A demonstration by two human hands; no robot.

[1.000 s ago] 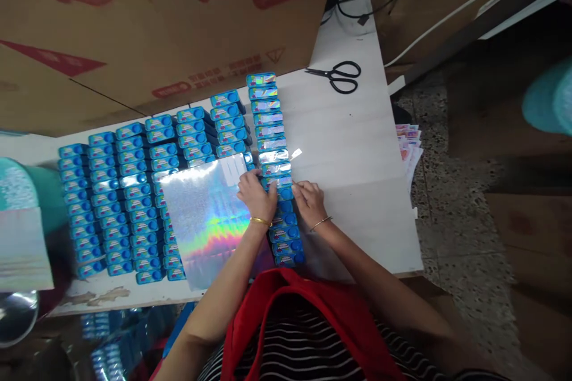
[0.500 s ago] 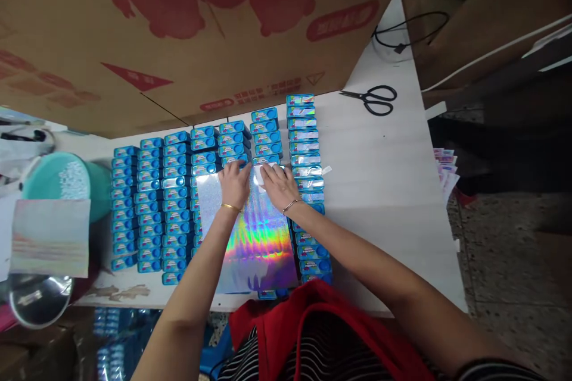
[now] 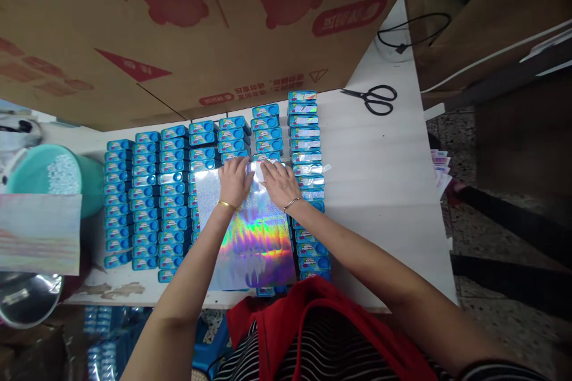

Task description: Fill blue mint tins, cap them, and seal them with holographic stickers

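A shiny holographic sheet [image 3: 257, 244] lies over several rows of small blue boxes [image 3: 174, 213], some of which show past its edges. At the sheet's top edge, my left hand [image 3: 235, 181] has its fingers curled on it, thumb toward the middle. Beside it, my right hand [image 3: 279, 183] grips the same edge with its fingers bent. A small white patch [image 3: 260, 171] shows between the two hands; what it is I cannot make out. To the right of the sheet, a column of blue boxes [image 3: 305, 132] has shiny strips on several tops.
A large cardboard box [image 3: 187, 41] stands along the back. Black scissors [image 3: 373, 99] lie on the white table [image 3: 379, 190] at the right. On the left are a teal bucket [image 3: 92, 184], another sheet [image 3: 40, 235] and a metal bowl [image 3: 29, 300]. A person's dark-clothed legs [image 3: 513, 226] are at the right.
My view has shifted slightly. Both hands stay at the sheet's top edge, with barely any movement. At the right, the other person's legs have changed position.
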